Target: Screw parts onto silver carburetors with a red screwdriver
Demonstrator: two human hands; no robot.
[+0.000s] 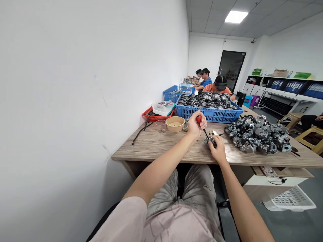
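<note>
Currently, left hand point(194, 126) fingers grip red screwdriver point(198, 119); right hand point(219, 149) fingers clasp metal part point(207, 142), apparently steadying it.

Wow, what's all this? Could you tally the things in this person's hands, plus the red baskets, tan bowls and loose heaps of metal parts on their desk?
Screwdriver, in the left hand: 1
Metal part, in the right hand: 1
Red basket: 1
Tan bowl: 1
Loose heap, its pieces too jumbled to count: 1
Total: 5
</note>
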